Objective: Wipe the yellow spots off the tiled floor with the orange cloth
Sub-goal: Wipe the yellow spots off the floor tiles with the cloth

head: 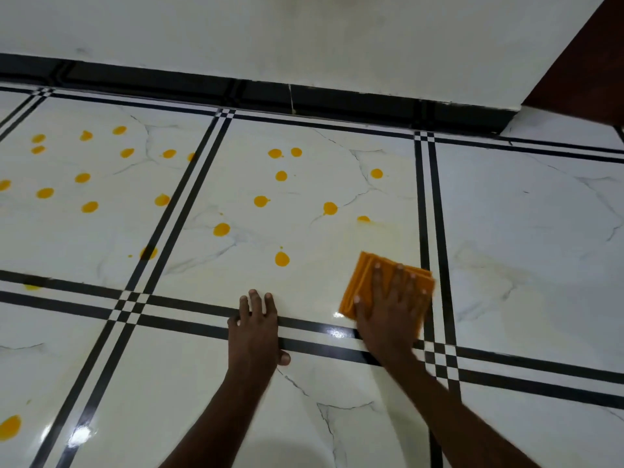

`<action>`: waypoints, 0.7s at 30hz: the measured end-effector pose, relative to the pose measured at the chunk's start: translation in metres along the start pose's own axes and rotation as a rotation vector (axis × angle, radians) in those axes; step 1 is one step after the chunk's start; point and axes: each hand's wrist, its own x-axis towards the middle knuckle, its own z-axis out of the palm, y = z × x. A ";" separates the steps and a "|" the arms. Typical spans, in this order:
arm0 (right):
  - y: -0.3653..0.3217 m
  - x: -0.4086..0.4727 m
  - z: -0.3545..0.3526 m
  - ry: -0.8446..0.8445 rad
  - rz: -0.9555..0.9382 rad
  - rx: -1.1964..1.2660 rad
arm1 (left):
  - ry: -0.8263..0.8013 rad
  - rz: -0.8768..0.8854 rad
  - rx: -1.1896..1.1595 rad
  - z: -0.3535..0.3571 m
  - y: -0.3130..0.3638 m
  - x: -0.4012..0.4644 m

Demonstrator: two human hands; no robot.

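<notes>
A folded orange cloth (361, 275) lies flat on the white marble-look tiled floor (526, 238), near the lower right corner of the middle tile. My right hand (391, 309) presses down on it with fingers spread straight. My left hand (255, 329) rests flat on the floor to the left, across the black border stripes. Several yellow spots (282, 259) dot the middle tile, the closest one just left of the cloth. More yellow spots (89, 207) cover the left tile. A faint yellowish smear shows above the cloth.
A white wall (304, 35) with a black skirting (337, 96) runs along the far edge of the floor. A dark brown door or frame (587, 62) stands at the upper right. One large yellow spot (9, 427) sits at the lower left edge.
</notes>
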 end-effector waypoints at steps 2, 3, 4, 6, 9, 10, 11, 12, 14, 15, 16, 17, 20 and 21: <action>-0.018 0.018 0.006 -0.043 -0.228 -0.045 | 0.002 0.005 -0.003 0.000 -0.001 0.000; -0.023 0.042 0.006 -0.043 -0.303 -0.073 | 0.000 0.007 0.001 -0.001 -0.002 0.001; -0.025 0.068 0.004 -0.076 -0.327 -0.077 | -0.003 0.005 0.006 -0.001 -0.002 0.002; -0.017 0.113 -0.003 -0.102 -0.231 -0.091 | -0.016 0.003 0.005 -0.002 -0.002 0.003; -0.007 0.103 -0.002 -0.088 -0.139 -0.045 | -0.055 0.017 -0.006 -0.009 -0.005 0.002; -0.006 0.082 0.000 -0.081 -0.142 -0.040 | -0.071 0.025 -0.013 -0.014 -0.006 0.002; -0.003 0.059 0.002 -0.076 -0.150 -0.046 | -0.094 0.035 -0.025 -0.018 -0.006 0.001; -0.001 0.038 0.002 -0.091 -0.174 -0.032 | -0.128 0.045 -0.035 -0.026 -0.010 -0.001; 0.005 0.016 -0.004 -0.149 -0.212 -0.025 | -0.213 0.074 -0.065 -0.043 -0.018 0.001; 0.006 0.021 -0.009 -0.169 -0.232 -0.039 | -0.241 0.084 -0.076 -0.050 -0.025 0.004; 0.008 0.032 -0.010 -0.194 -0.229 -0.052 | -0.255 0.091 -0.071 -0.057 -0.033 0.008; 0.008 0.052 -0.010 -0.199 -0.223 -0.056 | -0.247 0.100 -0.049 -0.064 -0.042 0.015; -0.001 0.132 -0.011 -0.168 -0.180 -0.069 | -0.216 0.074 -0.018 -0.073 -0.072 0.038; -0.012 0.159 -0.014 -0.186 -0.163 -0.049 | -0.192 0.046 -0.040 -0.070 -0.081 0.047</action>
